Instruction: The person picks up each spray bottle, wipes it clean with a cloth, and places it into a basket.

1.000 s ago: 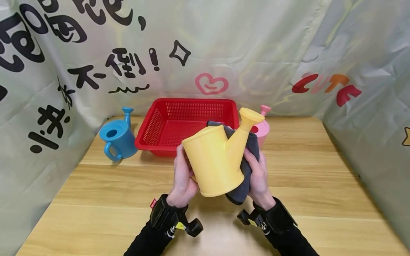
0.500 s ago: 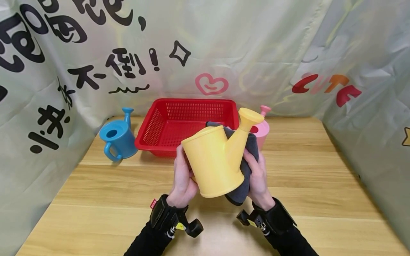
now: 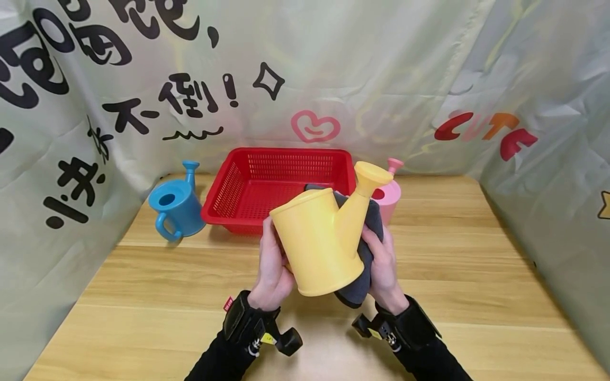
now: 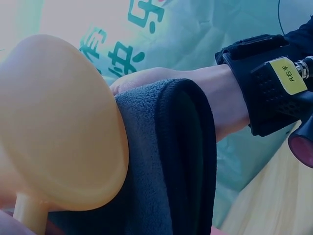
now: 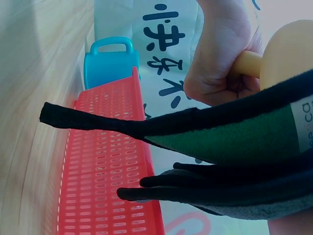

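Observation:
A yellow watering can (image 3: 319, 243) is held tilted above the table, its spout pointing up and to the right. My left hand (image 3: 271, 270) grips it by the handle; the right wrist view shows the fingers curled round that handle (image 5: 247, 63). With my right hand (image 3: 383, 264) I hold a folded dark grey cloth (image 3: 355, 288) against the can's right side, behind the spout. In the left wrist view the cloth (image 4: 142, 147) touches the can's base (image 4: 63, 122). Most of my right fingers are hidden behind the cloth and can.
A red plastic basket (image 3: 216, 206) stands at the back of the wooden table (image 3: 167, 307). Left of it is a blue watering can (image 3: 188, 211). A pink watering can (image 3: 392, 193), partly hidden, stands to its right. A printed curtain (image 3: 395, 79) rises behind the table.
My right hand and the cloth have slid very slightly left along the yellow watering can. My left hand keeps its grip, and the can is nearly still.

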Demonstrator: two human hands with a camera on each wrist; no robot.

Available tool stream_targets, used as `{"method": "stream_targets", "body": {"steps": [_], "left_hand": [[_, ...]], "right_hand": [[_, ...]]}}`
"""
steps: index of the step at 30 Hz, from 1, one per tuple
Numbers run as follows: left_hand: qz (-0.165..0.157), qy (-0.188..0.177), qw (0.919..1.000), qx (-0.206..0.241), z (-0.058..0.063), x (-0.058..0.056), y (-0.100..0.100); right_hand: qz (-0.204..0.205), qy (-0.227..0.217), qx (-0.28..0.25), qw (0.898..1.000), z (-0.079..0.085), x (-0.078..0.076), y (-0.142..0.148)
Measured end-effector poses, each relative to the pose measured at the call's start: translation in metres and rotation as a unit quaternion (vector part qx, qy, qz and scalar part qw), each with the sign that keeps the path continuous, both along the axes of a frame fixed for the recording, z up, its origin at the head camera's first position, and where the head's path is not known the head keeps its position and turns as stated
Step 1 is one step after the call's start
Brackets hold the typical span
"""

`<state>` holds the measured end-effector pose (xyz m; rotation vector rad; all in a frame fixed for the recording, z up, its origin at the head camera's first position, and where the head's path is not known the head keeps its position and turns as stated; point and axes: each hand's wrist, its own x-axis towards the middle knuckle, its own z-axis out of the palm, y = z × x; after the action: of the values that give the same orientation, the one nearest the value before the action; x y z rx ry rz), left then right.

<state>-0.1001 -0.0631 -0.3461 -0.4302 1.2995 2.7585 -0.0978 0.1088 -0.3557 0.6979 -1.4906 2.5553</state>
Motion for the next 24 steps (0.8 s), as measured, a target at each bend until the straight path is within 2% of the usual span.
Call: {"method": "stream_targets", "body": {"steps": [10, 17, 24], "left_hand": [[-0.022, 0.022, 0.9983, 0.049, 0.0002, 0.0012, -0.0007], [-0.056, 0.048, 0.9934, 0.088, 0.0024, 0.0021, -0.0001], [-0.056, 0.054, 0.9928, 0.091, 0.0028, 0.0022, -0.0002]], "right_hand": [[-0.006, -0.028, 0.014, 0.999, -0.0023, 0.0003, -0.0043], [0.003, -0.02, 0.009, 1.0, -0.0045, 0.001, -0.0064], [0.004, -0.005, 0.019, 1.0, -0.0061, 0.0005, -0.0067]]}}
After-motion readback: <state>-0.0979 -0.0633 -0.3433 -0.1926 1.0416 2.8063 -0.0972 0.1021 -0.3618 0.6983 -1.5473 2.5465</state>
